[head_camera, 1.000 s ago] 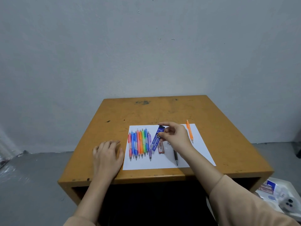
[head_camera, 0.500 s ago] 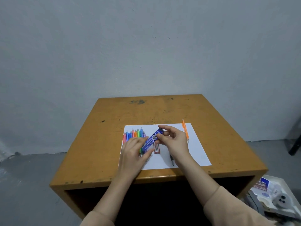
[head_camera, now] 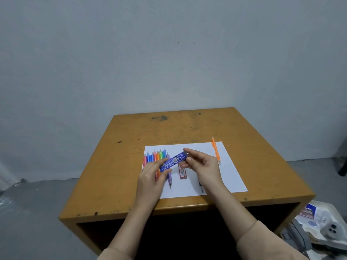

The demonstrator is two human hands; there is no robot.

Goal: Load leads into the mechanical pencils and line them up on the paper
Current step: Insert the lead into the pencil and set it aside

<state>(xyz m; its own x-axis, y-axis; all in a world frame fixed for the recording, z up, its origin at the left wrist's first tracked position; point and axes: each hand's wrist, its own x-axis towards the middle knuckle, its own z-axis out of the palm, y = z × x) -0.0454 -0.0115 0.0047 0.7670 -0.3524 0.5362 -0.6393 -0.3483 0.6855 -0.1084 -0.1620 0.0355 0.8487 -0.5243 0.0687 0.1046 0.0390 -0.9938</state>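
Here the blue lead case point(head_camera: 173, 161) is held over the paper point(head_camera: 232, 177), tilted, its 8 o'clock end pinched by the left hand point(head_camera: 150, 178) and its 2 o'clock end by the right hand point(head_camera: 204, 167); both grips are clamped on it with thumb and fingertips. From the paper's middle, the row of coloured pencils point(head_camera: 156, 156) lies at 9 o'clock, partly under the left hand. A red lead case point(head_camera: 182, 172) lies flat on the paper just beneath the blue one. A lone orange pencil point(head_camera: 216, 152) lies at 2 o'clock, a black pencil point(head_camera: 201, 187) at 6 o'clock by the right wrist. The paper sits on the worktop point(head_camera: 169, 128).
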